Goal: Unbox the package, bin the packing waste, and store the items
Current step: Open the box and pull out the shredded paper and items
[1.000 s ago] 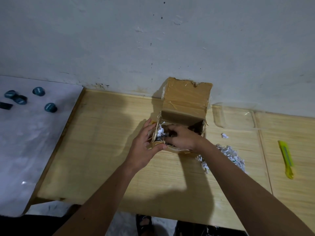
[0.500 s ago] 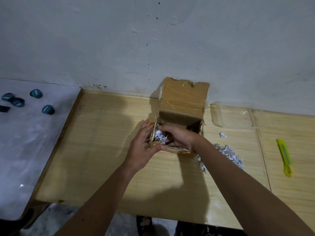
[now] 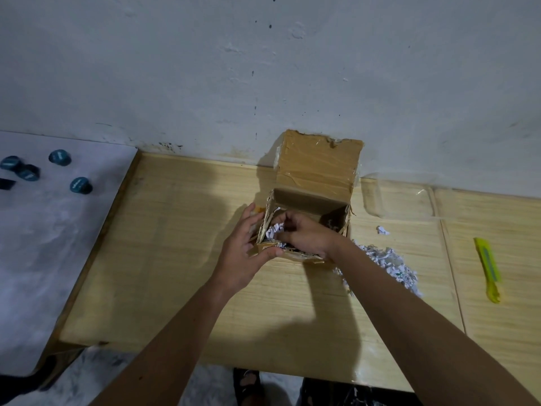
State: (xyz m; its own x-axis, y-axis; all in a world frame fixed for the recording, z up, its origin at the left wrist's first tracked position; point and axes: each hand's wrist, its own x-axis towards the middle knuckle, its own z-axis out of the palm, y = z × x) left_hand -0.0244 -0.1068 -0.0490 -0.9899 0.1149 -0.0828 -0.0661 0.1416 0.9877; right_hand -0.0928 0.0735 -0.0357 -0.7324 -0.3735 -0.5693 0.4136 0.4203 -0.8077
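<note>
Fingers (image 3: 288, 222) of the right hand (image 3: 307, 235) curl around shredded paper (image 3: 275, 230) inside the open cardboard box (image 3: 313, 177); I read it as a pinch on the shreds, though whatever lies beneath them is hidden. Outside the box's left wall, my left hand (image 3: 246, 253) presses flat, fingers spread, bracing it. Right of the box lies a pile of shredded filler (image 3: 386, 265), and further right a yellow utility knife (image 3: 487, 268). Pulling fast could scatter shreds or tip out an unseen item.
</note>
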